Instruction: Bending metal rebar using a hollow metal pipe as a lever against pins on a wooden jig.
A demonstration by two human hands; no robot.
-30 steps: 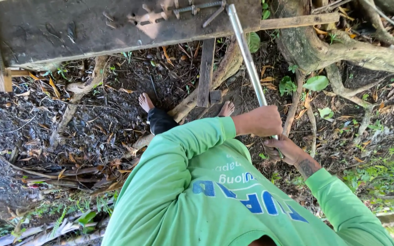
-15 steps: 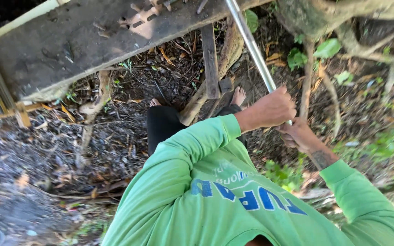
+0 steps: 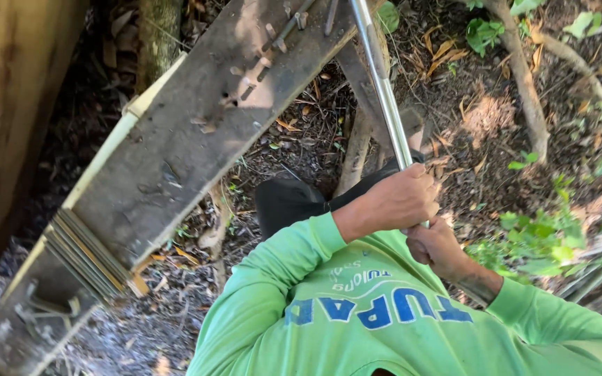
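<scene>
Both hands are wrapped around the metal pipe (image 3: 384,97), which slants up from them to the top edge of the view. The left hand (image 3: 397,200) grips higher, fingers curled tight round the tube; the right hand (image 3: 435,245) is closed on it just below, touching the left. Compared with 0.5 s ago the view has swung: the weathered wooden plank (image 3: 196,139) now runs steeply from lower left to upper right and fills more of the scene, and a pale wall (image 3: 8,104) shows at the left. The hands sit lower and closer, above the green sleeves (image 3: 273,278).
</scene>
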